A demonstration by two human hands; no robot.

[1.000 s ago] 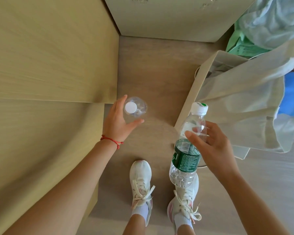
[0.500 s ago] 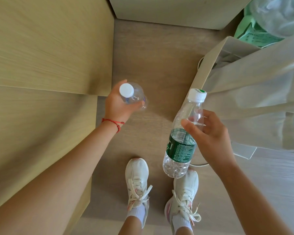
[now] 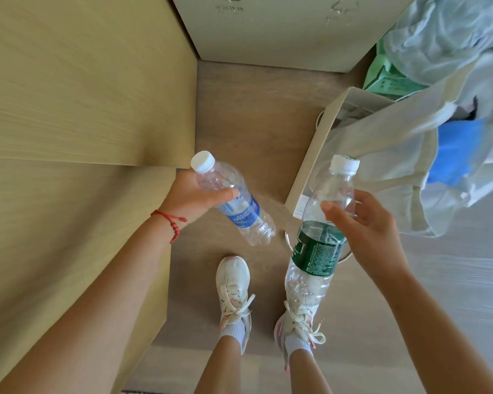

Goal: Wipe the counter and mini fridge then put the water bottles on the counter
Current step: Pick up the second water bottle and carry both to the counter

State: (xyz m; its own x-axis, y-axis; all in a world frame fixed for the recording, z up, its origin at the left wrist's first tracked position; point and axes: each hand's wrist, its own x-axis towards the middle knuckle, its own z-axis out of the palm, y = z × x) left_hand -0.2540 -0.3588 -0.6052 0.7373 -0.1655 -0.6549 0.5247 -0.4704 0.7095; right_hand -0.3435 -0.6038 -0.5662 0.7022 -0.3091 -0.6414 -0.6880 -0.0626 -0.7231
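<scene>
My left hand (image 3: 192, 196) grips a small clear water bottle with a blue label (image 3: 239, 207) near its neck; the bottle tilts, white cap up-left, base down-right. My right hand (image 3: 365, 223) holds a larger clear bottle with a green label (image 3: 316, 248) around its upper body, nearly upright, white cap on top. Both bottles hang in the air above the floor, just in front of the pale wooden counter front (image 3: 69, 109) on the left.
My two white sneakers (image 3: 234, 288) stand on the brown floor. A beige paper bag draped with a pale cloth tote (image 3: 382, 155) sits to the right, with green and blue items behind. A white box (image 3: 268, 29) stands at the back.
My left hand closed around the small bottle on the floor, lifted it and tilted it sideways. The green-label bottle stayed in my right hand, shifting slightly.
</scene>
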